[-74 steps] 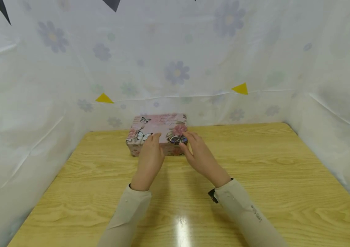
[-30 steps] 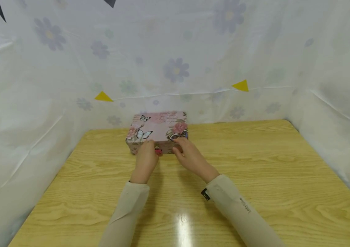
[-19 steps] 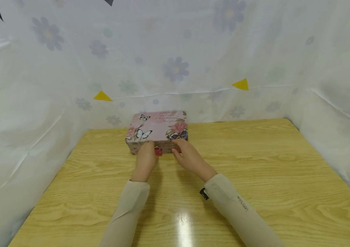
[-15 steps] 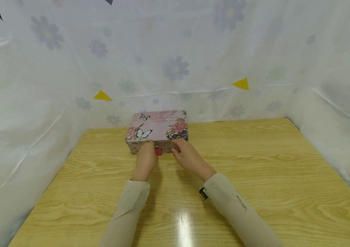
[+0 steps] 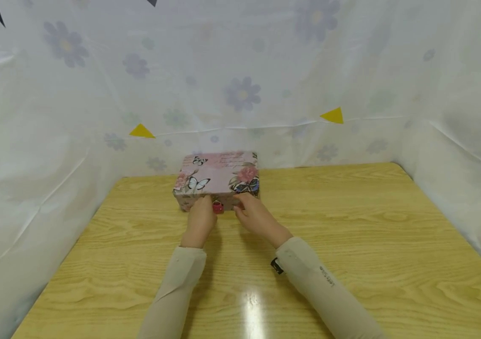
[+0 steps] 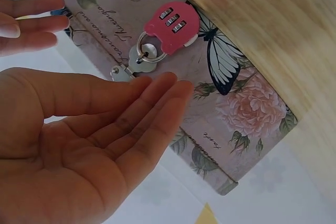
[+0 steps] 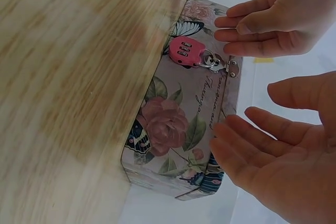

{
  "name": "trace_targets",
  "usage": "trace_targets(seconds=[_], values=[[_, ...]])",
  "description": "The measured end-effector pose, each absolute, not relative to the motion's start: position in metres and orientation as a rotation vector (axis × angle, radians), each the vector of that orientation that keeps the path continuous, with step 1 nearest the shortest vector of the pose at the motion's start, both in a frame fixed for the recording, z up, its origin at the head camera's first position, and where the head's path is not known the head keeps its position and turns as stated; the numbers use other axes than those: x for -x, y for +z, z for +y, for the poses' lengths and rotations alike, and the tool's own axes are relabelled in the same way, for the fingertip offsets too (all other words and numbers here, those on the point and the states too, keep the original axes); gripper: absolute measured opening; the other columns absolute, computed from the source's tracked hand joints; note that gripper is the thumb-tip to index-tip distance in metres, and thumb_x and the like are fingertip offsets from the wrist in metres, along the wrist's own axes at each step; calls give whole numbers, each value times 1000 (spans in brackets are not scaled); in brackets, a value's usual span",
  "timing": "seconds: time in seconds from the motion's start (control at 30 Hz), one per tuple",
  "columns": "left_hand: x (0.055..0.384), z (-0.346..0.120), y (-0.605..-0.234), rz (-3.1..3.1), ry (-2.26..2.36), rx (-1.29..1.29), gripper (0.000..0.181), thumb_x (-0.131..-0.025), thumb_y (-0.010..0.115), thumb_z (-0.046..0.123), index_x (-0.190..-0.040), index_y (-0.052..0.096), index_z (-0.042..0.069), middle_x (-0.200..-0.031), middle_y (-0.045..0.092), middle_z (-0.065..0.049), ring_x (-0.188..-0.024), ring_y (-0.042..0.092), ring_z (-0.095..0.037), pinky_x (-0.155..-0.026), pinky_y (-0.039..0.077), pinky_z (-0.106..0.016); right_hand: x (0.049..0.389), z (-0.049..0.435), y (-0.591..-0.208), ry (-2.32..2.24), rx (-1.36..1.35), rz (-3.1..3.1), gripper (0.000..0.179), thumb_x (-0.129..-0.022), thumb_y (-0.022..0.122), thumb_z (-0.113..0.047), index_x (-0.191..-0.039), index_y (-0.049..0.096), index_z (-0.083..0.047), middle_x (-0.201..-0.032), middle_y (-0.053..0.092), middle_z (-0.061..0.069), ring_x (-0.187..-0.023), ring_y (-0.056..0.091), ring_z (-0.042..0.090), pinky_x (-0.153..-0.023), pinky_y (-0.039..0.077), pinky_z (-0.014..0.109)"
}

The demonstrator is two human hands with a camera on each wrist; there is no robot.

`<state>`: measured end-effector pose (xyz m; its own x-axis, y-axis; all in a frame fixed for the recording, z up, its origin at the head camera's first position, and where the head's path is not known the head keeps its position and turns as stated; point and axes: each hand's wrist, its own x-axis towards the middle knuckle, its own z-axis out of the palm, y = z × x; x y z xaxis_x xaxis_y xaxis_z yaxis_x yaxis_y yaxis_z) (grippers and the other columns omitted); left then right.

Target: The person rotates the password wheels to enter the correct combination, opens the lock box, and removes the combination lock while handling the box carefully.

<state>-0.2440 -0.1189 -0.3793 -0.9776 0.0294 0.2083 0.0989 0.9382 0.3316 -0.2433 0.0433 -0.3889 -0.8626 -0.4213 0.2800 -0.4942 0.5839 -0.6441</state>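
Note:
A pink floral box [image 5: 219, 172] with butterflies stands closed on the table. From a metal hasp [image 7: 231, 68] at its front hangs a red-pink padlock [image 6: 173, 26] with three number dials, its shackle through the hasp. My left hand [image 5: 199, 221] is at the box front, just left of the padlock. Its fingers are extended with the thumb near the index finger, close to the hasp; nothing is held. My right hand [image 5: 260, 219] has its fingers spread at the front right part of the box, apart from the padlock. Whether the fingertips touch the box, I cannot tell.
The wood-grain table [image 5: 350, 245] extends in front of the box and to both sides. A white flowered curtain [image 5: 240, 61] hangs behind, close to the box's back. Yellow triangles [image 5: 332, 116] mark the curtain.
Both hands have come down from the lid's front edge towards me, uncovering the padlock. Lately the right hand has shifted slightly left; the left hand has barely moved. The box stays put.

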Motion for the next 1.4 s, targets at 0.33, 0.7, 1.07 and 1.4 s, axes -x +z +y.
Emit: trace_targets(seconds=[0.33, 0.7, 1.07, 1.4], values=[[247, -120, -382, -2923, -523, 81, 15, -75, 68, -7, -89, 60, -10, -88, 64, -26, -85, 64, -42, -73, 52, -49, 250, 38, -395, 1136, -765, -2754, 36, -96, 55, -6, -128, 51, 9, -124, 55, 24, -110, 59, 33, -95, 47, 42], [249, -120, -388, -2945, -536, 46, 15, -77, 68, -7, -89, 60, -10, -89, 66, -26, -83, 65, -42, -70, 53, -49, 256, 36, -403, 1102, -839, -2735, 37, -95, 52, -6, -127, 51, 13, -123, 55, 27, -118, 52, 39, -100, 41, 45], [251, -120, -391, -2954, -533, 24, 16, -76, 68, -7, -90, 60, -9, -90, 67, -27, -83, 66, -42, -71, 53, -49, 263, 22, -403, 1099, -806, -2813, 39, -95, 55, -6, -129, 50, 12, -127, 54, 27, -121, 51, 38, -102, 40, 45], [253, -120, -393, -2959, -545, 6, 17, -77, 68, -6, -91, 60, -9, -91, 67, -27, -85, 66, -43, -72, 53, -49, 267, 18, -408, 1111, -795, -2831, 37, -94, 55, -6, -125, 52, 14, -123, 56, 29, -119, 52, 39, -100, 42, 46]])
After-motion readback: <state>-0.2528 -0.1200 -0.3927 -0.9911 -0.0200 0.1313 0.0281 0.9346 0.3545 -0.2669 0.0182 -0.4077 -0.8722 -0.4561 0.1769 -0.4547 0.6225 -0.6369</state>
